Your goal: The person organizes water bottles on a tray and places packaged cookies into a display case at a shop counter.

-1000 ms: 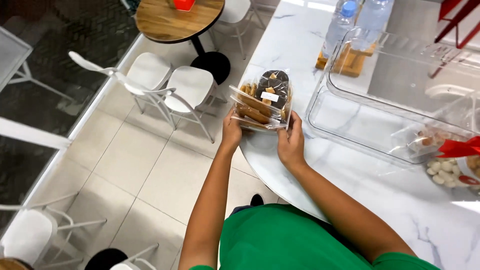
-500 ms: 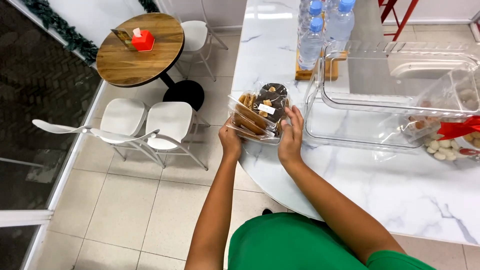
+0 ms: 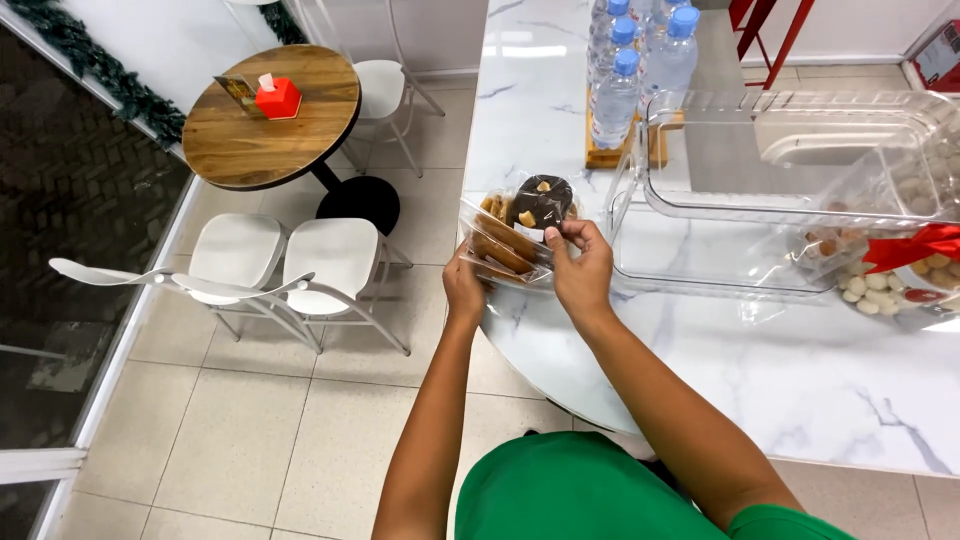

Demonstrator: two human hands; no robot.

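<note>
A clear plastic pack of cookies (image 3: 515, 228), light brown ones and a dark chocolate one with a small white label, sits at the edge of a white marble counter (image 3: 760, 370). My left hand (image 3: 464, 283) grips its near left corner from below. My right hand (image 3: 580, 262) holds its right side, with thumb and fingertips pinching at the label on top. Both forearms reach up from a green shirt at the bottom of the head view.
A large clear plastic display box (image 3: 790, 190) stands on the counter right of the pack, with small bagged sweets and a red ribbon (image 3: 915, 248) at its right end. Water bottles (image 3: 630, 70) stand behind. Two white chairs (image 3: 290, 270) and a round wooden table (image 3: 265, 115) stand left.
The view has tilted up and shifted, bringing the table and bottles further into sight. My right hand has moved from the pack's side up onto its top near the label.
</note>
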